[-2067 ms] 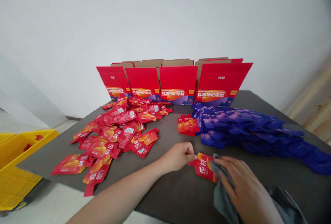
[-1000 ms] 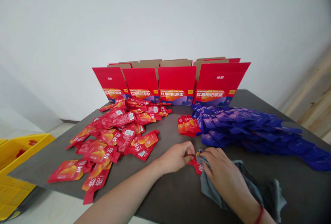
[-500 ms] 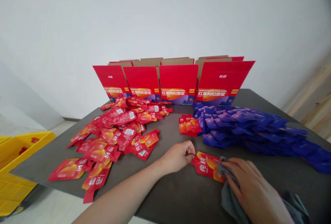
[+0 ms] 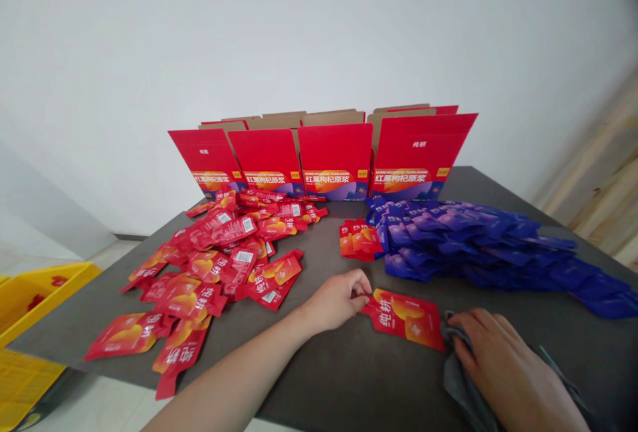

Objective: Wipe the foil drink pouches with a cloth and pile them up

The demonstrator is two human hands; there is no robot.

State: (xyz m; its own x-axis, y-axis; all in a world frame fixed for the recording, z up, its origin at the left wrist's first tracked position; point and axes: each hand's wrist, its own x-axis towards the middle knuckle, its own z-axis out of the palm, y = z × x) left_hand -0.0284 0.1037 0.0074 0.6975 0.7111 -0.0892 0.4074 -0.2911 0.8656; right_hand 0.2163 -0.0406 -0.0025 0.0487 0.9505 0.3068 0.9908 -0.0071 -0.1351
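Observation:
A red pouch (image 4: 409,320) with orange fruit print lies flat on the dark table in front of me. My left hand (image 4: 343,299) pinches its narrow spout end. Beside the pouch's right end, my right hand (image 4: 503,359) is closed on a grey cloth (image 4: 461,379), which hangs below the fingers onto the table. A small group of red pouches (image 4: 359,240) lies just beyond, against a heap of blue pouches (image 4: 458,239) on the right. To the left spreads a loose pile of red pouches (image 4: 199,266).
Several open red cartons (image 4: 336,153) stand in a row at the back of the table (image 4: 319,372), before a white wall. A yellow crate (image 4: 54,286) sits past the table's left edge. Wooden boards (image 4: 611,186) lean at the far right.
My right hand has slid the cloth rightward off the red pouch, uncovering its right end. My left hand keeps its pinch on the spout. The view has shifted slightly.

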